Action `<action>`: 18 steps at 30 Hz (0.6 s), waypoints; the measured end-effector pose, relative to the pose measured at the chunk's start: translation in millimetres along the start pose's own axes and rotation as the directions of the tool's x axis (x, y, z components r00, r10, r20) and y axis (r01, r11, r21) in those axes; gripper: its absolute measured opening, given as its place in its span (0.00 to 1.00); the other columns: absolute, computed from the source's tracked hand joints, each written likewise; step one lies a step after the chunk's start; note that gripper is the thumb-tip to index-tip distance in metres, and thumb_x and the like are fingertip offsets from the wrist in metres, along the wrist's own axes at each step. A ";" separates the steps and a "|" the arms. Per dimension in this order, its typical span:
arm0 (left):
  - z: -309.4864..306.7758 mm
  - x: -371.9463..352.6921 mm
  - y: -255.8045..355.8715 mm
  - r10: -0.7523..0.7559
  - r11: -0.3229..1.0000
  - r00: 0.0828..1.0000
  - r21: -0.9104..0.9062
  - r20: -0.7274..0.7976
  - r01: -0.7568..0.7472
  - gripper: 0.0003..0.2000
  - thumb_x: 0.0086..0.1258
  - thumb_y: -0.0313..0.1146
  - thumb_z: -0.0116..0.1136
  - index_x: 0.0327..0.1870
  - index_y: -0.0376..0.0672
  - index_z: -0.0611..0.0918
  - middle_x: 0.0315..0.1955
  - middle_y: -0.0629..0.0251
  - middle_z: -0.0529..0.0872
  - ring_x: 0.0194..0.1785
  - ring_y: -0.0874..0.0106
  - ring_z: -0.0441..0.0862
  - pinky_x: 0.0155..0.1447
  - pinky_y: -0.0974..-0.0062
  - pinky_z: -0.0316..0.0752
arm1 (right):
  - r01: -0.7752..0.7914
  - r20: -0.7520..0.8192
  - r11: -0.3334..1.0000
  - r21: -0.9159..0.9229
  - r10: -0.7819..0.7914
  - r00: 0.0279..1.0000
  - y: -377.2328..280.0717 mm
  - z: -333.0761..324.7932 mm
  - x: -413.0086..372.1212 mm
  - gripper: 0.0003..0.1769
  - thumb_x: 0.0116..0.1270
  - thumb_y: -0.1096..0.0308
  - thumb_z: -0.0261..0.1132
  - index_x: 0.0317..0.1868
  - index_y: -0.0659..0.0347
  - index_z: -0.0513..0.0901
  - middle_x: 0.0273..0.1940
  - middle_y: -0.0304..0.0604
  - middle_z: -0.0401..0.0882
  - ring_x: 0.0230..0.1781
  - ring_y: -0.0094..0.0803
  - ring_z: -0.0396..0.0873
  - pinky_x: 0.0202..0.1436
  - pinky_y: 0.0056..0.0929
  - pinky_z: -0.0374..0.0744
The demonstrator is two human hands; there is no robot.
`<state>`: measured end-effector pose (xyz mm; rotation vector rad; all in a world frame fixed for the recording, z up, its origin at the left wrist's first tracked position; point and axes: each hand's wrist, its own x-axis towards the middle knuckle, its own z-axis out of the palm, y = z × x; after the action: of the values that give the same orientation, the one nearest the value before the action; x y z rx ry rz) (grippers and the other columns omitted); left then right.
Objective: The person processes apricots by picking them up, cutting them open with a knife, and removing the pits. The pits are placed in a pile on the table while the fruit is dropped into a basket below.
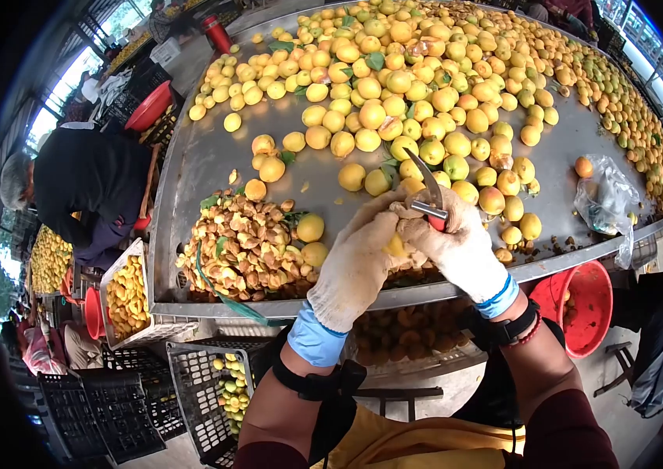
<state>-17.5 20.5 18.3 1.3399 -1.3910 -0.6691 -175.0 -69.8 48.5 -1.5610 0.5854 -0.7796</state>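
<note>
My right hand (pixel 460 246), in a white glove over a blue one, is closed round the red handle of a curved knife (pixel 426 175), its blade pointing up and left. My left hand (pixel 356 262), gloved the same way, meets it above the metal table's near edge. A bit of a yellow apricot (pixel 396 247) shows between the hands, held by my left fingers; the rest is hidden. Left of my left hand lies a heap of brown and yellow apricot scraps (pixel 247 246). Whole apricots (pixel 369 113) cover much of the metal table (pixel 300 211) beyond my hands.
A clear plastic bag (pixel 607 195) lies on the table's right. Below the edge are a red basin (pixel 591 309) and a crate of dark orange pieces (pixel 410 336). Black crates (pixel 210 383) and a white crate of fruit (pixel 127 297) stand left, near a bending person (pixel 93 184).
</note>
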 end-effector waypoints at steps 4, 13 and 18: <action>6.5 -3.4 14.0 -0.428 0.647 0.900 -0.668 0.080 0.367 0.21 0.78 0.19 0.52 0.71 0.35 0.76 0.67 0.60 0.79 0.68 0.73 0.77 0.70 0.75 0.75 | -0.208 -0.004 0.954 0.215 0.213 0.977 -8.0 1.1 -0.1 0.14 0.74 0.68 0.68 0.56 0.65 0.84 0.37 0.34 0.85 0.26 0.16 0.78 0.28 0.17 0.75; 5.0 -2.7 19.4 0.159 0.978 0.967 0.168 -0.197 -0.127 0.30 0.69 0.16 0.55 0.75 0.37 0.73 0.73 0.51 0.74 0.72 0.62 0.75 0.73 0.67 0.72 | -0.482 0.048 0.841 0.246 0.486 0.873 -23.0 10.8 -0.5 0.26 0.75 0.48 0.69 0.57 0.63 0.80 0.37 0.33 0.82 0.22 0.17 0.77 0.21 0.16 0.74; -4.1 -6.7 19.4 0.136 0.991 0.979 0.021 -0.152 -0.134 0.33 0.70 0.19 0.57 0.79 0.40 0.70 0.78 0.55 0.70 0.78 0.54 0.68 0.80 0.65 0.64 | -0.488 0.180 0.788 0.375 0.454 0.873 -5.2 13.1 -4.8 0.28 0.74 0.47 0.69 0.60 0.63 0.78 0.40 0.35 0.81 0.27 0.18 0.81 0.26 0.17 0.80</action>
<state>-21.8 32.1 35.2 1.2655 -1.3487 -0.4586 -168.4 -57.0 52.5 -0.9871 0.6686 -0.4136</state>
